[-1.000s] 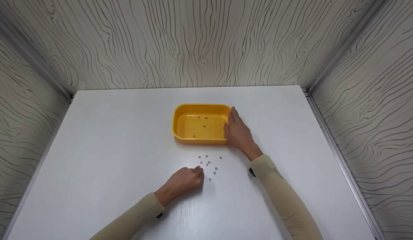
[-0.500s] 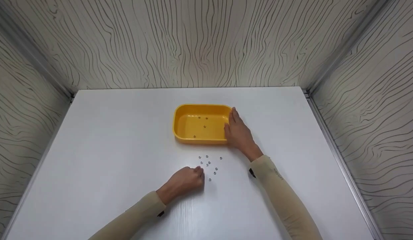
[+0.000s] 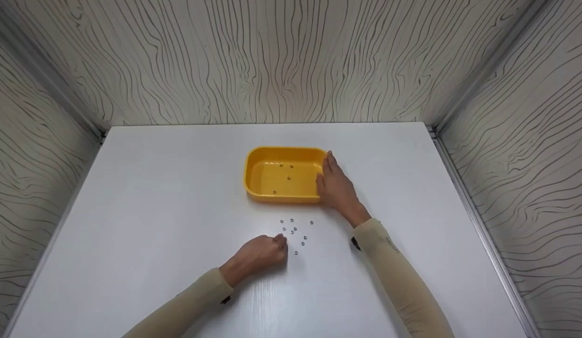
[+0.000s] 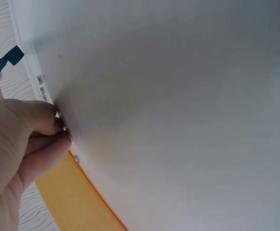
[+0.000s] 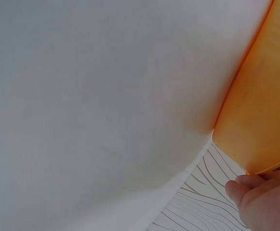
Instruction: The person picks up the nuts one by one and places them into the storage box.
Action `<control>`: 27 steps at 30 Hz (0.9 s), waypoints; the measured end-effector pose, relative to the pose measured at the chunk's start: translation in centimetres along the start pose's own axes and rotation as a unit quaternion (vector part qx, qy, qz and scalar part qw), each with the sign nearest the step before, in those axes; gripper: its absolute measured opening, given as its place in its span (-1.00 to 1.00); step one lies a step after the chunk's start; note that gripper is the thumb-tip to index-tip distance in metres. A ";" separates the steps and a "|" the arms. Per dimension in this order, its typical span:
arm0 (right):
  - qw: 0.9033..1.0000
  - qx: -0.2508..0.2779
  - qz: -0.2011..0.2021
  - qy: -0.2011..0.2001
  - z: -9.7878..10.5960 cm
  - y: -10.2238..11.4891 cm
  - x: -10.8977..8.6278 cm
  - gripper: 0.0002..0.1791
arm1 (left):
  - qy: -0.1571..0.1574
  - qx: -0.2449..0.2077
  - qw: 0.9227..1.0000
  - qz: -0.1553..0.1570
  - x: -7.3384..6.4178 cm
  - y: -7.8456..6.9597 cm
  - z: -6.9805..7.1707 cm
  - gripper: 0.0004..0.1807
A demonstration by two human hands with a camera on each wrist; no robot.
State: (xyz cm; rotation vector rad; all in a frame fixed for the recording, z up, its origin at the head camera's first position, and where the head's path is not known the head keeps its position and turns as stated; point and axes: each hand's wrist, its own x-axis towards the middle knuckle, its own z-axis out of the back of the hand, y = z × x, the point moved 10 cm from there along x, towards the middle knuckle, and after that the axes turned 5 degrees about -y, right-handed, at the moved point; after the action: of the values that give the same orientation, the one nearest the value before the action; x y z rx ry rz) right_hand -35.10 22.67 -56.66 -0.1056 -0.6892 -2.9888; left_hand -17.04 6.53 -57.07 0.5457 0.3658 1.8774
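My left hand [image 3: 260, 253] is low over the white table, thumb and fingertips brought together beside a scatter of small metal nuts [image 3: 295, 229]. In the left wrist view, the left hand [image 4: 21, 144] pinches a tiny nut, mostly hidden by the fingertips. The right hand [image 3: 338, 188] grips the right end of a shallow yellow tray [image 3: 284, 199], thumb over the rim and fingers along the outer wall. In the right wrist view, fingers [image 5: 255, 185] lie at the edge of the tray [image 5: 260, 110]. Several nuts [image 3: 289, 178] lie spread over the tray's bottom.
The white table [image 3: 155, 188] carries the tray and the loose nuts, which lie between the tray and the left hand. Wood-patterned panels [image 3: 272, 61] stand behind and on both sides. Metal profiles [image 3: 483, 225] run along the side edges.
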 end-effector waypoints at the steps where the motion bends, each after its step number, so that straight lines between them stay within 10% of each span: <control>1: 1.000 -0.001 0.000 0.000 0.0 0.0 0.0 -0.25 | 0.005 -0.005 1.000 -0.001 0.0 0.0 0.0 -0.91; 27: 1.000 -0.006 -0.017 0.013 -0.1 -0.1 -0.1 -0.23 | -0.015 -0.005 1.000 -0.011 0.1 0.1 0.6 -0.91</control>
State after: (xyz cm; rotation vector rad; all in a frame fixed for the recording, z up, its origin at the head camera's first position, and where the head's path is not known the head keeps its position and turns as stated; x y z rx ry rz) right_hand -35.00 22.77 -56.80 -0.0554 -0.6783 -3.0215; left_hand -16.84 6.55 -56.48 0.5607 0.3421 1.8474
